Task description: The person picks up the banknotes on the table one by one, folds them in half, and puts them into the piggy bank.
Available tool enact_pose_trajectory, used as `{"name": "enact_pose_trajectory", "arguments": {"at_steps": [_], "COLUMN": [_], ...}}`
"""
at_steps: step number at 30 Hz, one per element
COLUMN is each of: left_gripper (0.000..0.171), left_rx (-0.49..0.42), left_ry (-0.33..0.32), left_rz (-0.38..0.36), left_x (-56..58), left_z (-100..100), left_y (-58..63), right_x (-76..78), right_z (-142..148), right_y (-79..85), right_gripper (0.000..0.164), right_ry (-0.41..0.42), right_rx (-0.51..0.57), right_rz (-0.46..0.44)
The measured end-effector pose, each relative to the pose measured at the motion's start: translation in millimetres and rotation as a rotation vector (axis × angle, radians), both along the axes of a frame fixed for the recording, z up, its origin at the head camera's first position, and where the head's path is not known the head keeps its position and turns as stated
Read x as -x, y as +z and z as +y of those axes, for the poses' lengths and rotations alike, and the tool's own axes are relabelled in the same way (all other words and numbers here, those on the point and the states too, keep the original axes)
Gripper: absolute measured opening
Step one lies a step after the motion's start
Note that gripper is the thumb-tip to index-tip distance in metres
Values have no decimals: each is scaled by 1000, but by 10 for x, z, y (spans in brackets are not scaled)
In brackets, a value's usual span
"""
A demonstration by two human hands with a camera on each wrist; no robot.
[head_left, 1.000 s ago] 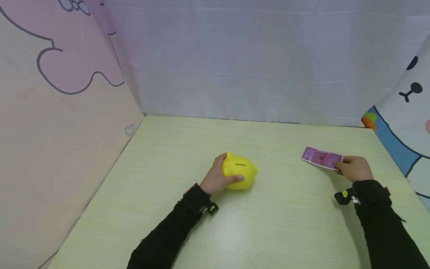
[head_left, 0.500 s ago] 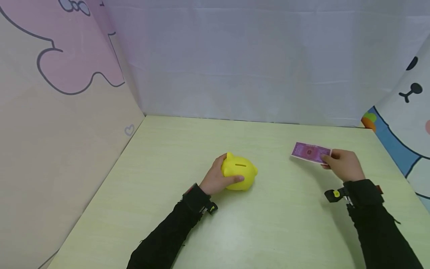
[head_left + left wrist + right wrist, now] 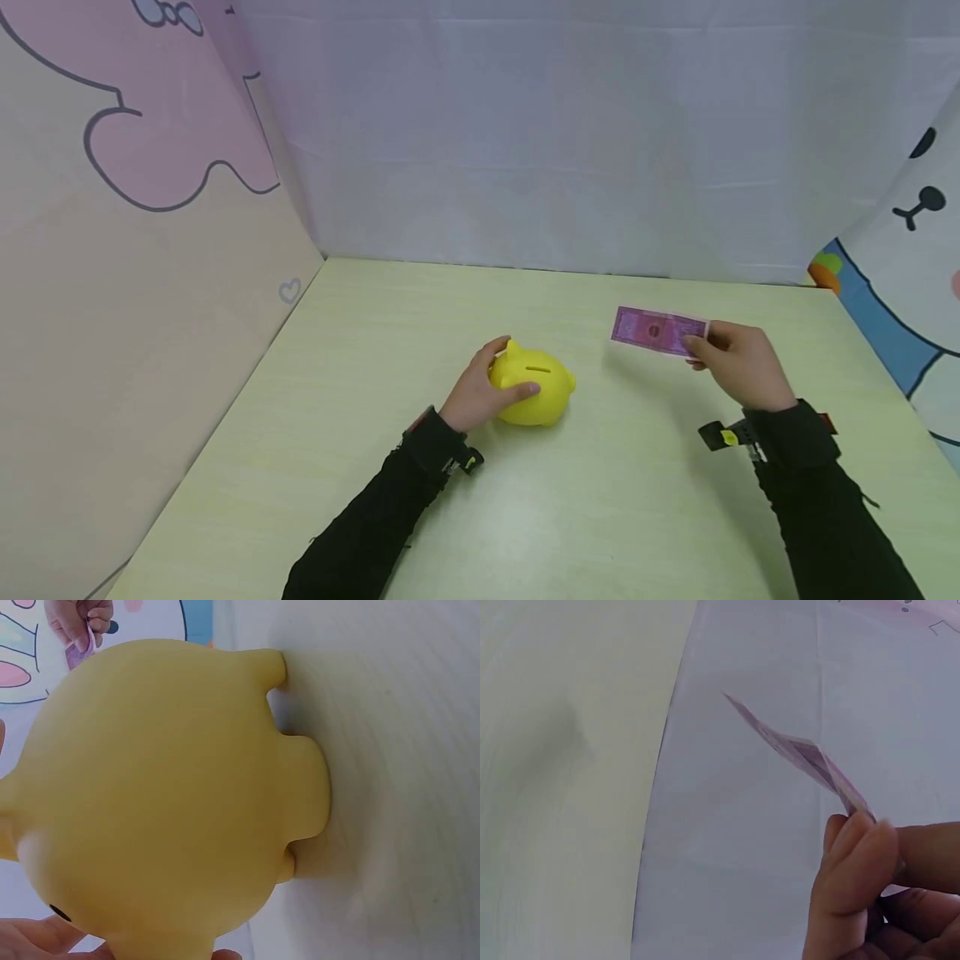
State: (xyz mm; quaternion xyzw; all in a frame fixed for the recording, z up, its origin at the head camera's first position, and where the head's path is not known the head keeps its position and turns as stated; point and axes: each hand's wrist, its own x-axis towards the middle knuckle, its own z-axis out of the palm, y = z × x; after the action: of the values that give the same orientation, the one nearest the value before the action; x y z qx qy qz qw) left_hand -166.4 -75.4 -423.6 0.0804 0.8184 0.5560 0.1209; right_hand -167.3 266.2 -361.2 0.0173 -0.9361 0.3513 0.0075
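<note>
A yellow piggy bank stands on the table with its coin slot facing up. My left hand holds it from the left, thumb along the near side and fingers round the far side. In the left wrist view the pig's body fills much of the frame, its feet on the tabletop. My right hand pinches the right end of a purple banknote between thumb and fingers, up off the table to the right of the pig. In the right wrist view the banknote looks creased and is seen nearly edge-on.
The pale wooden table runs back to a white cloth wall. Cartoon-printed panels border it at the left and at the right. The banknote's shadow falls on the tabletop below it.
My right hand has carried the banknote leftward and slightly up, closer to the piggy bank. The left hand has shifted only slightly on the pig, which stays in place.
</note>
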Motion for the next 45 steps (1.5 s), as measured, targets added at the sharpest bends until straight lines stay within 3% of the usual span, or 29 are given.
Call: {"name": "enact_pose_trajectory", "arguments": {"at_steps": [12, 20, 27, 33, 38, 45], "left_gripper": [91, 92, 91, 88, 73, 40], "left_rx": [-45, -116, -227, -216, -251, -253], "left_ry": [15, -6, -68, -40, -11, 72], "left_rz": [57, 111, 92, 107, 116, 200], "left_x": [47, 69, 49, 32, 32, 2], "left_z": [-44, -40, -18, 8, 7, -15], "left_y": [150, 324, 386, 437, 451, 480], "right_x": [-127, -144, -137, -118, -100, -76], "right_z": [-335, -579, -774, -914, -990, -1030], "right_y": [170, 210, 203, 189, 149, 97], "right_gripper": [31, 27, 23, 21, 19, 20], "right_ry": [120, 175, 226, 269, 292, 283], "right_rx": [54, 130, 207, 271, 302, 310], "right_rz": [138, 140, 109, 97, 99, 93]}}
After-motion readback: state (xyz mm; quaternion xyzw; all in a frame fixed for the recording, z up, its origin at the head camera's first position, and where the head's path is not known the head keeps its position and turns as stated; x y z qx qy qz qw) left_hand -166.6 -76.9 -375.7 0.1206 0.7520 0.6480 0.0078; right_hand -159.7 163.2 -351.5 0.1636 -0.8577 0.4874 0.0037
